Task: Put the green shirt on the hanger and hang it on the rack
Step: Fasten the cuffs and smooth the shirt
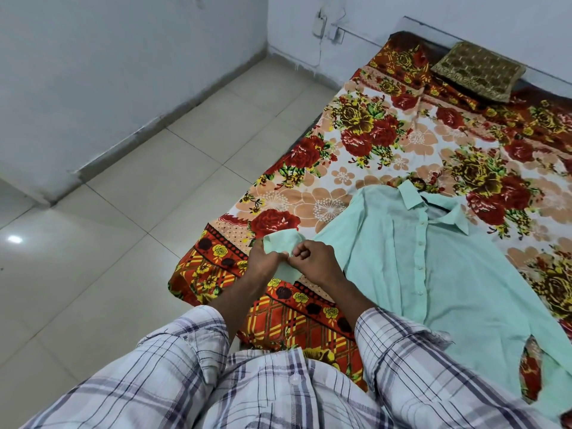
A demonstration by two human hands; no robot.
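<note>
The pale green shirt (pixel 433 261) lies flat and buttoned on a floral bedsheet (pixel 356 150), collar toward the far end. Its left sleeve stretches toward the bed's near corner. My left hand (pixel 263 261) and my right hand (pixel 312 261) meet at that sleeve's cuff (pixel 280 241), both pinching the fabric. A dark bar shows inside the collar opening; I cannot tell if it is a hanger. No rack is in view.
A gold-brown cushion (pixel 478 71) lies at the bed's far end against the wall. Beige floor tiles (pixel 123 212) spread to the left up to the white walls. A wall socket with cables (pixel 322 26) sits behind the bed.
</note>
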